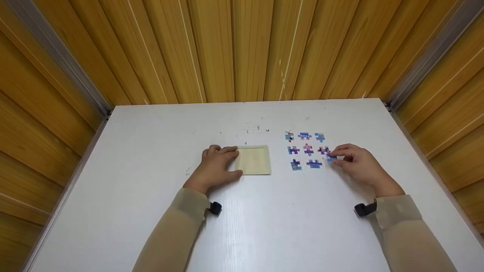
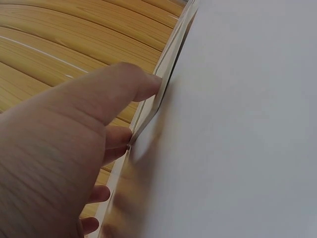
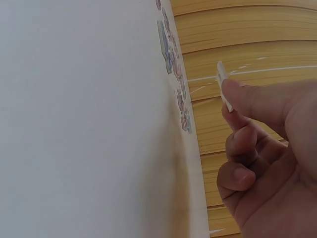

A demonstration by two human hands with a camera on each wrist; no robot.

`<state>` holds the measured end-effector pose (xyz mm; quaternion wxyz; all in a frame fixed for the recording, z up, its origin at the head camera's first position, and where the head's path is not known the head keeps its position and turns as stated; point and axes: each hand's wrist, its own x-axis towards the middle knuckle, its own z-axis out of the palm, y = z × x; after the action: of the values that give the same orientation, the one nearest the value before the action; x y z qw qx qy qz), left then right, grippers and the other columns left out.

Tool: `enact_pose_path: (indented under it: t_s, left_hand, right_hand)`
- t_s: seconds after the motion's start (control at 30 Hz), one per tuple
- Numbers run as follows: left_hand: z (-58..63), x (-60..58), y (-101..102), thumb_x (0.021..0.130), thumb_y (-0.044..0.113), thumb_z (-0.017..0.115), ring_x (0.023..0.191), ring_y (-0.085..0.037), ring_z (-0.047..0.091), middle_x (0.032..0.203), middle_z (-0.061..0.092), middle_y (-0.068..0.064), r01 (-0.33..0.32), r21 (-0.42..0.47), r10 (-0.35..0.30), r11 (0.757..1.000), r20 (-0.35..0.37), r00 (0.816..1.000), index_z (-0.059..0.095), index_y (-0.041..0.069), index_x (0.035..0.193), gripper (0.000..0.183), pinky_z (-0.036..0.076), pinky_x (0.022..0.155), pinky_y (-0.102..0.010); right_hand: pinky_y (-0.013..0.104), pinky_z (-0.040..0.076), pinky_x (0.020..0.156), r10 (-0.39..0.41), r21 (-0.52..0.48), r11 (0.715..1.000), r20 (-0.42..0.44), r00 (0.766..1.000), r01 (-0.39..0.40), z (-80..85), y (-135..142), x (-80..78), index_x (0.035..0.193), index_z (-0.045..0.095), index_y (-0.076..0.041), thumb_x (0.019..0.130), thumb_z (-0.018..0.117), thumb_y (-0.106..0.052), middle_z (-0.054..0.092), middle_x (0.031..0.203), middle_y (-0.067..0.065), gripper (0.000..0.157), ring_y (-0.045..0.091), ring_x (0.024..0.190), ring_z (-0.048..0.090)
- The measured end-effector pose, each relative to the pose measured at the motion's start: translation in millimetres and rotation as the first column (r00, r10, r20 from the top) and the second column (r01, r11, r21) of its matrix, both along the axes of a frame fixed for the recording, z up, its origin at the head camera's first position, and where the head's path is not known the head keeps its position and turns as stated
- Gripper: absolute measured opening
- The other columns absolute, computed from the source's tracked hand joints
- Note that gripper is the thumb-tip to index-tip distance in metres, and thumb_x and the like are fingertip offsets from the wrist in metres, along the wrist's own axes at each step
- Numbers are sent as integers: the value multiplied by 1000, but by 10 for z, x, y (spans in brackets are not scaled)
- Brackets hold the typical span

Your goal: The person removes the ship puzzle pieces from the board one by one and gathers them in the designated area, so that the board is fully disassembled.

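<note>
A square, pale wooden puzzle tray [image 1: 253, 160] with a raised rim lies flat on the table. My left hand [image 1: 217, 166] holds the tray by its left side, thumb at the near corner and index finger at the far one. The left wrist view shows the thumb [image 2: 143, 87] against the rim. My right hand [image 1: 357, 166] pinches a blue and purple jigsaw piece [image 1: 331, 157] between thumb and fingertips. In the right wrist view that piece [image 3: 224, 87] is raised off the table, edge-on. Several other jigsaw pieces [image 1: 308, 150] lie in loose rows between the tray and my right hand.
The white tabletop [image 1: 264, 226] carries small dark marks [image 1: 258, 128] beyond the tray. Wood-patterned panels [image 1: 249, 49] rise behind the table and on both sides. A dark wrist device [image 1: 215, 208] protrudes from each sleeve.
</note>
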<state>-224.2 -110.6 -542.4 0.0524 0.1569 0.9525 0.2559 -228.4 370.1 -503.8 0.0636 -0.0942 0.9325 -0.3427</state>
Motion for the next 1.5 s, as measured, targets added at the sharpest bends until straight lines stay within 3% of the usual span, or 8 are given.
enact_pose_path:
  t_s: [0.17, 0.27, 0.57, 0.67, 0.87, 1.5]
  left_hand:
    - [12, 3, -1, 96, 55, 78, 159, -36, 38, 176, 52, 9, -12, 12, 12, 1000, 2, 1000, 62, 21, 164, 78, 31, 132, -61]
    - [14, 4, -1, 96, 55, 79, 159, -37, 38, 177, 52, 8, -16, 8, 16, 1000, 2, 1000, 62, 21, 164, 78, 32, 132, -61]
    - [9, 5, 0, 97, 56, 78, 158, -36, 39, 177, 52, 7, -7, -7, 7, 1000, -5, 1000, 62, 21, 164, 78, 30, 131, -60]
    - [16, 6, 1, 97, 56, 78, 158, -36, 39, 177, 52, 8, -6, -8, 6, 1000, -7, 1000, 62, 21, 164, 78, 31, 131, -60]
    - [25, 5, -1, 98, 55, 77, 159, -39, 39, 177, 52, 5, 13, -16, -13, 1000, -11, 1000, 62, 19, 164, 77, 27, 133, -61]
    - [25, 5, 2, 98, 56, 77, 157, -38, 40, 177, 52, 5, 17, -16, -17, 1000, -14, 1000, 62, 19, 164, 77, 28, 133, -60]
  right_hand:
    - [2, 40, 93, 2, 11, 1000, 52, 999, -3, -34, -12, -17, 134, 84, -12, 109, 77, -17, 67, 151, 15, 27, 36, 135, 59]
    - [4, 40, 94, 2, 24, 1000, 52, 999, -3, -52, -18, -22, 134, 84, -13, 108, 78, -17, 67, 151, 15, 27, 37, 135, 60]
    - [38, 49, 109, -12, 45, 999, 53, 999, 10, -73, -33, -6, 133, 84, -11, 108, 77, -17, 67, 152, 18, 26, 38, 131, 59]
    - [44, 50, 110, -8, 57, 998, 48, 999, 5, -89, -30, -4, 132, 85, -12, 108, 77, -18, 68, 152, 16, 25, 36, 130, 60]
    - [26, 48, 95, 15, 79, 997, 36, 999, -18, -112, -14, 5, 132, 85, -11, 108, 77, -17, 70, 150, 15, 26, 30, 120, 60]
    - [31, 48, 95, 33, 103, 994, 21, 999, -35, -121, -27, 9, 133, 84, -10, 108, 76, -13, 69, 151, 16, 26, 29, 117, 61]
